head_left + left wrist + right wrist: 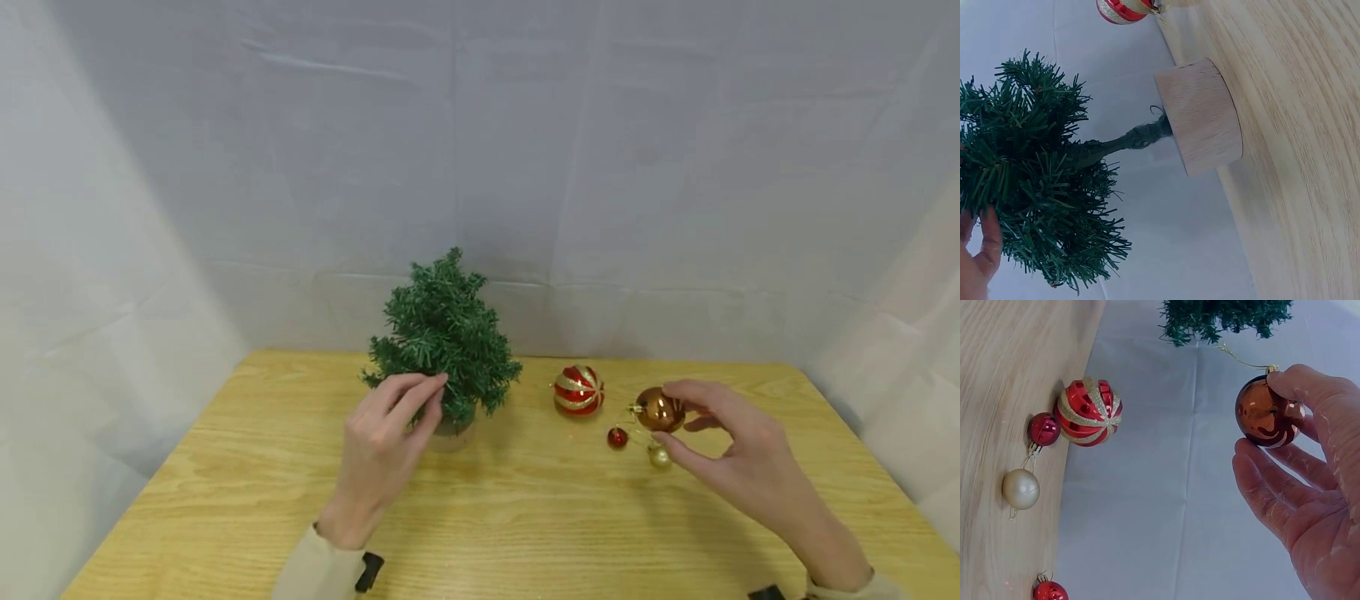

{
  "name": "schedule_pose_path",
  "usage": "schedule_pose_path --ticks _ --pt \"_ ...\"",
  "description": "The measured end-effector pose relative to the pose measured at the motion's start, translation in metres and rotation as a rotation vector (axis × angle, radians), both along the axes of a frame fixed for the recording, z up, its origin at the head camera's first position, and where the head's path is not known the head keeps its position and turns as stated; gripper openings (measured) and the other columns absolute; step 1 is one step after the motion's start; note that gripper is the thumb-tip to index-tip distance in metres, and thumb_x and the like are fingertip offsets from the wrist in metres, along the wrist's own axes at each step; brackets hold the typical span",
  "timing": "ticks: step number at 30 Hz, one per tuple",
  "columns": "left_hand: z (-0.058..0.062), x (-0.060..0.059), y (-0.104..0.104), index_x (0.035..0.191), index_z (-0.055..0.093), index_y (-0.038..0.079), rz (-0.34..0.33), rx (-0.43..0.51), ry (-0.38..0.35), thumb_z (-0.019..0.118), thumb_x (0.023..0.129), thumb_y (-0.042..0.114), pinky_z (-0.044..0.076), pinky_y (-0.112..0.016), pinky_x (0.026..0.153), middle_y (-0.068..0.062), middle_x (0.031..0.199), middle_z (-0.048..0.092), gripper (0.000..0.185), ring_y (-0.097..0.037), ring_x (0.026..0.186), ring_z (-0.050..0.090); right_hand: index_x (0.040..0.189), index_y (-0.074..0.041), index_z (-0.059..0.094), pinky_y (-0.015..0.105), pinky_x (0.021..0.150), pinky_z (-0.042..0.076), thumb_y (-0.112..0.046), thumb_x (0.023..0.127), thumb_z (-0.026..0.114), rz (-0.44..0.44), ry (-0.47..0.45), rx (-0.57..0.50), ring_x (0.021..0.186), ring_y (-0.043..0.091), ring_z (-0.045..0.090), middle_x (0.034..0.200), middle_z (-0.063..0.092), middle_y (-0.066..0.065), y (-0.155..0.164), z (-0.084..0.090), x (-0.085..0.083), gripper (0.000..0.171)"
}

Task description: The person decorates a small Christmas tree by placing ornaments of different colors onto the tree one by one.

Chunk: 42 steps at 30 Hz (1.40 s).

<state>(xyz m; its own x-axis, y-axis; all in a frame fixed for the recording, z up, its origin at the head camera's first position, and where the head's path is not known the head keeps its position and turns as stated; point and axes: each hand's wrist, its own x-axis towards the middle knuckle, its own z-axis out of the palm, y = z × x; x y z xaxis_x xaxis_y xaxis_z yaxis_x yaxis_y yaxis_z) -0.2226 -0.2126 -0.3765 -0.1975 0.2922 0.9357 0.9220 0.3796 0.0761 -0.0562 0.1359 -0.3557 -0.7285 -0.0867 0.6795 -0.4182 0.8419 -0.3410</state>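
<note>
Right hand [738, 454] is pinching copper bauble [660, 409] between thumb and fingertips, above table [525, 517]; left hand [386, 446] is touching small tree [444, 333], fingers loosely extended, gripping nothing.

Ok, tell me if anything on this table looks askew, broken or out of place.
Nothing stands out. The small artificial tree stands upright on its round wooden base. The red striped bauble, small red bauble and pearl bauble lie whole on the table. The right hand holds an intact copper bauble.

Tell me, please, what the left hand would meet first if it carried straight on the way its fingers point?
Most likely the small green tree: the left hand already touches its lower branches with its fingertips.
</note>
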Motion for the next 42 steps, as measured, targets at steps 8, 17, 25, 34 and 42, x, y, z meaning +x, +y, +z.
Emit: schedule_pose_path --ticks 8,17,25,34,42 --pt "0.000 0.001 -0.001 0.112 0.078 0.004 0.009 -0.007 -0.029 0.066 0.097 0.009 0.057 -0.035 0.068 -0.010 0.097 0.073 0.019 -0.022 0.078 0.070 0.125 -0.005 0.068 0.009 0.078 0.054 0.003 0.069 0.088 0.078 0.078 0.003 0.105 -0.004 0.064 0.115 0.072 0.006 -0.007 0.002 -0.006 0.060" --pt "-0.001 0.001 0.000 0.111 0.078 0.004 0.009 0.000 -0.031 0.065 0.098 0.011 0.057 -0.033 0.067 -0.011 0.095 0.073 0.019 -0.021 0.078 0.070 0.126 -0.005 0.068 0.011 0.076 0.056 -0.043 0.097 0.066 0.135 0.129 -0.002 0.104 -0.001 0.066 0.118 0.072 0.008 -0.016 0.003 -0.013 0.048" --pt "0.000 0.002 0.000 0.111 0.077 0.002 0.007 0.021 -0.019 0.066 0.098 0.013 0.058 -0.034 0.068 -0.012 0.095 0.074 0.020 -0.023 0.078 0.070 0.128 -0.007 0.067 0.011 0.079 0.055 -0.034 0.094 0.073 0.133 0.082 -0.008 0.104 0.002 0.066 0.120 0.071 0.008 -0.025 0.008 -0.013 0.044" --pt "0.005 0.004 0.002 0.106 0.078 0.003 0.049 0.058 0.063 0.063 0.101 0.020 0.056 -0.039 0.069 -0.013 0.095 0.073 0.024 -0.025 0.079 0.068 0.128 -0.009 0.068 0.010 0.081 0.054 -0.039 0.094 0.070 0.117 0.043 -0.020 0.107 0.001 0.065 0.123 0.070 0.007 -0.033 0.011 -0.016 0.045" --pt "0.013 0.017 0.011 0.107 0.079 0.007 -0.060 0.009 0.041 0.063 0.102 0.024 0.051 -0.033 0.068 -0.008 0.096 0.072 0.024 -0.019 0.080 0.066 0.127 -0.008 0.067 0.012 0.079 0.055 -0.029 0.092 0.077 0.141 0.025 -0.008 0.106 0.005 0.066 0.125 0.069 0.008 -0.041 0.016 -0.016 0.042"
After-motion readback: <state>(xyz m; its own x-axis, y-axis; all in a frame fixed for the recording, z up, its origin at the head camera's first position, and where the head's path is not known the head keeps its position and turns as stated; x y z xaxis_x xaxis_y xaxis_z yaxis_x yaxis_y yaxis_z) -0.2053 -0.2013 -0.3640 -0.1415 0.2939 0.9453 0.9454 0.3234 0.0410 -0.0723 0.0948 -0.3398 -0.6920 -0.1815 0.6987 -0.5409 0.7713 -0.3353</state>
